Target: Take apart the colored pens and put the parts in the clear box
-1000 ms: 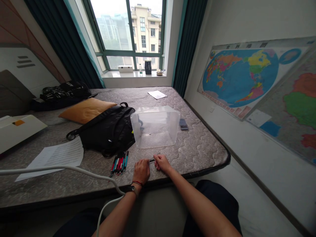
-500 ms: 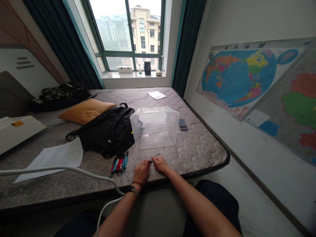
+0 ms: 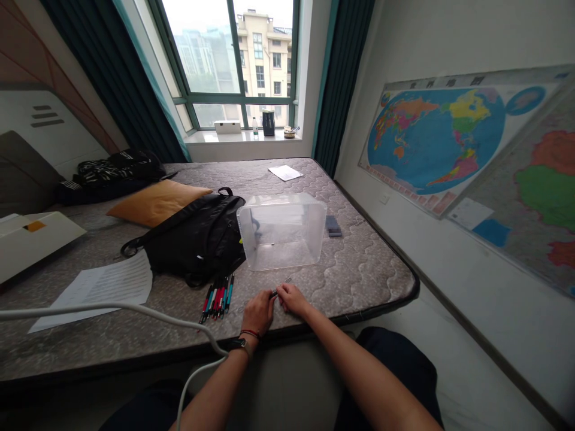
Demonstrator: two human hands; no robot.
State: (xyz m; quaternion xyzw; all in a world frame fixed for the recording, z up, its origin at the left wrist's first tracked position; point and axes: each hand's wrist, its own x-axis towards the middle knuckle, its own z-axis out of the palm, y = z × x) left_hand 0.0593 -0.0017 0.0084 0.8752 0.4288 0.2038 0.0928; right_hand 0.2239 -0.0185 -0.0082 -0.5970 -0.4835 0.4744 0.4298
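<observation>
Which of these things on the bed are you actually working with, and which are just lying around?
In use: pen, held between left hand and right hand; pile of pens close by; clear box just beyond.
Lying about: black bag, sheet of paper, orange pillow, wall maps, white cable.

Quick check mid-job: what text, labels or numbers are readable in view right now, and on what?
Nothing can be read for certain.
On the world map: a title strip along its top, characters blurred.
On the printed sheet: lines of print, too small.
On the white box: an orange label, no legible text.
On the pen pinched between left hand and right hand: no marking readable.
</observation>
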